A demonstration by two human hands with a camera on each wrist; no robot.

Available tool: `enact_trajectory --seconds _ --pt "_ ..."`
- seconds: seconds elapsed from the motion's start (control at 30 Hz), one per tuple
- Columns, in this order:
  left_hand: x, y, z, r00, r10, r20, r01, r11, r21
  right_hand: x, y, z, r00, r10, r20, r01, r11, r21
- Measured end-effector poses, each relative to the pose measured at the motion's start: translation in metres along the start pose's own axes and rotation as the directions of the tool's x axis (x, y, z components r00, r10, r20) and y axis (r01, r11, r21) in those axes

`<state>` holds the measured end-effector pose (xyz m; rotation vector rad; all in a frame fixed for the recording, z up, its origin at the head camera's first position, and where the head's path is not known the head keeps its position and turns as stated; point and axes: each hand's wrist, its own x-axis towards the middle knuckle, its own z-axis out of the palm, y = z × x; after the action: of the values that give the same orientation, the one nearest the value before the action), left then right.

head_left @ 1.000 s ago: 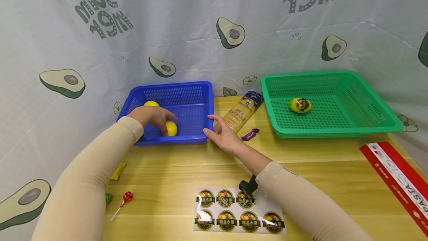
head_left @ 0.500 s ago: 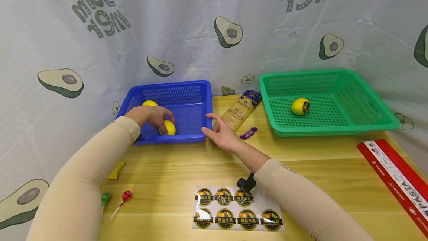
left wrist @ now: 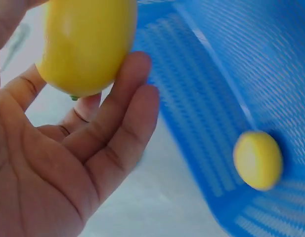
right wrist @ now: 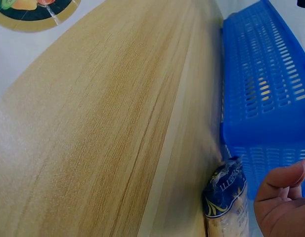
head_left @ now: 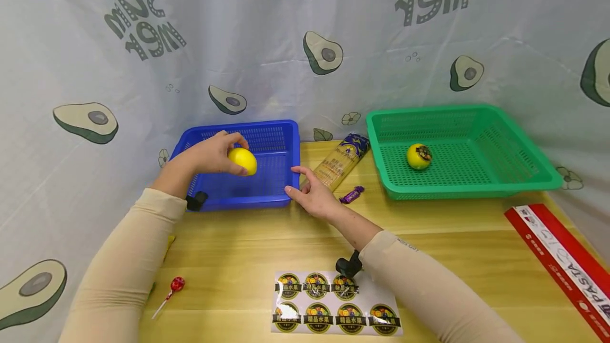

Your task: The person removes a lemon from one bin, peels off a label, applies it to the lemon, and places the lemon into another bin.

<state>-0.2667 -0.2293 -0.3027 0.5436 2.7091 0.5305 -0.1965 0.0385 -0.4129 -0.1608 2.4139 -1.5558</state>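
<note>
My left hand [head_left: 214, 155] holds a lemon [head_left: 244, 162] between thumb and fingers, raised above the blue basket [head_left: 219, 204]. The left wrist view shows this lemon [left wrist: 88, 44] large, its green stem end downward. A second lemon [left wrist: 258, 160] lies inside the basket near a corner; in the head view my hand mostly hides it. My right hand [head_left: 316, 195] grips the basket's right rim near the front corner, thumb and index finger on the edge. Inside the green basket [head_left: 457, 190] sits another lemon [head_left: 419, 156] bearing a dark round sticker.
Between the baskets lie a spaghetti pack [head_left: 338, 165] and a purple wrapped candy [head_left: 351, 195]. A sticker sheet [head_left: 333, 308] lies at the front, a lollipop [head_left: 176, 283] front left. A red pasta box [head_left: 562, 263] lies at the right edge. A printed curtain [head_left: 267, 57] hangs behind.
My left hand has taken hold of the lemon and lifted it off the blue basket's floor. The lemon in the green basket has rolled, turning its sticker. The right hand stays at the rim.
</note>
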Motion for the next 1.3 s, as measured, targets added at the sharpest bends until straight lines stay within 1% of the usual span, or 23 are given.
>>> enact_trajectory --seconds 0.07,0.17,0.23,0.33,0.43,0.53,0.6,0.67,0.73,0.8,0.9,0.97,1.03,1.13,1.2,1.3 --pt "-0.012 0.008 0.004 0.997 0.018 -0.069 -0.021 0.999 -0.038 -0.001 0.000 0.000 1.000 0.003 -0.006 -0.003 1.000 0.004" --pt "-0.033 0.019 0.015 0.986 0.041 -0.160 -0.060 0.992 -0.112 -0.001 0.000 0.000 1.000 0.005 -0.011 -0.005 1.000 0.007" --pt "-0.049 0.026 0.026 0.976 0.057 -0.209 -0.092 0.983 -0.158 0.000 0.000 0.000 1.000 0.002 -0.006 -0.002 1.000 0.006" --pt "-0.072 0.034 0.048 0.963 0.092 -0.255 -0.146 0.968 -0.203 0.000 0.001 0.001 1.000 0.001 0.007 -0.001 1.000 0.008" --pt "-0.089 0.043 0.072 0.957 0.141 -0.254 -0.197 0.957 -0.214 0.000 0.000 0.002 1.000 0.000 0.019 -0.001 1.000 0.017" --pt "-0.097 0.053 0.095 0.962 0.192 -0.194 -0.236 0.943 -0.236 -0.001 0.001 0.001 1.000 0.009 0.026 -0.009 1.000 0.020" --pt "-0.097 0.059 0.111 0.966 0.223 -0.130 -0.251 0.930 -0.269 0.000 0.000 -0.001 1.000 0.006 0.027 -0.006 1.000 0.009" --pt "-0.093 0.064 0.126 0.967 0.248 -0.065 -0.256 0.916 -0.308 0.001 0.000 -0.004 0.999 -0.002 0.035 0.002 1.000 0.000" --pt "-0.087 0.068 0.142 0.963 0.271 -0.008 -0.257 0.902 -0.347 -0.001 -0.002 -0.008 0.999 -0.015 0.051 0.016 1.000 -0.013" --pt "-0.080 0.071 0.157 0.956 0.291 0.032 -0.258 0.887 -0.383 -0.005 -0.003 -0.015 0.998 -0.028 0.061 0.029 1.000 -0.009" --pt "-0.067 0.079 0.179 0.945 0.318 0.069 -0.260 0.866 -0.427 -0.020 -0.004 -0.031 0.998 -0.038 0.056 0.039 0.999 -0.007" --pt "-0.059 0.085 0.192 0.942 0.326 0.076 -0.263 0.861 -0.436 -0.035 -0.001 -0.041 0.998 -0.052 0.035 0.052 0.999 -0.014" --pt "-0.052 0.090 0.202 0.940 0.335 0.067 -0.280 0.868 -0.410 -0.053 0.004 -0.049 0.997 -0.067 0.024 0.068 0.997 -0.027" --pt "-0.042 0.097 0.210 0.940 0.339 0.032 -0.306 0.883 -0.355 -0.079 0.018 -0.057 0.996 -0.086 0.030 0.086 0.996 -0.026" --pt "-0.036 0.103 0.212 0.941 0.337 -0.003 -0.320 0.891 -0.322 -0.096 0.028 -0.062 0.996 -0.080 0.049 0.081 0.996 -0.024" --pt "-0.027 0.110 0.216 0.944 0.329 -0.037 -0.322 0.888 -0.330 -0.122 0.043 -0.070 0.992 -0.046 0.117 0.049 0.999 -0.024"
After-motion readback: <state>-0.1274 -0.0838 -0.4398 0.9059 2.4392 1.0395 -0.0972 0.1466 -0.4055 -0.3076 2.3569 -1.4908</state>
